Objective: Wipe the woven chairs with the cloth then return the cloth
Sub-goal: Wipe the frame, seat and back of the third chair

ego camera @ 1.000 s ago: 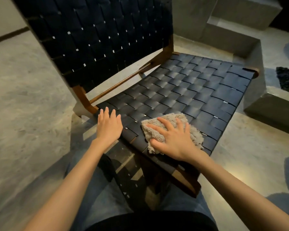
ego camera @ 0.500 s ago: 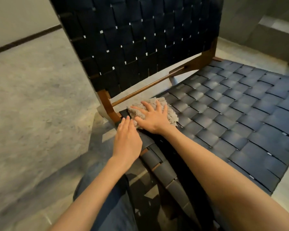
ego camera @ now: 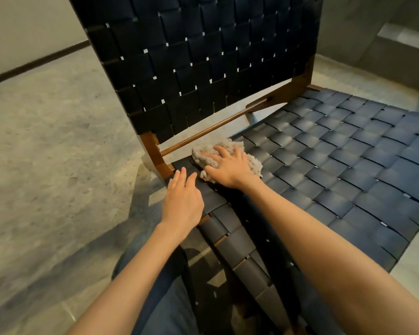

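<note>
Your left hand [ego camera: 183,201]: flat, fingers straight, holding nothing, resting on seat edge. Wooden frame post [ego camera: 155,154] just beyond it. Just right of it, your right hand [ego camera: 230,166]: spread grip pressing cloth [ego camera: 225,147] onto chair [ego camera: 348,160] seat's back corner. Wiping midway by look; return of cloth not yet done. Cloth shaggy, bunched, grey; seat flat dark straps in basket weave.

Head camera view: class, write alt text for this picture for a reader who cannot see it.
A person's right hand presses a grey cloth flat on the rear corner of a dark woven chair seat, near the backrest. The left hand rests flat on the seat's edge beside it, above a grey floor.
</note>
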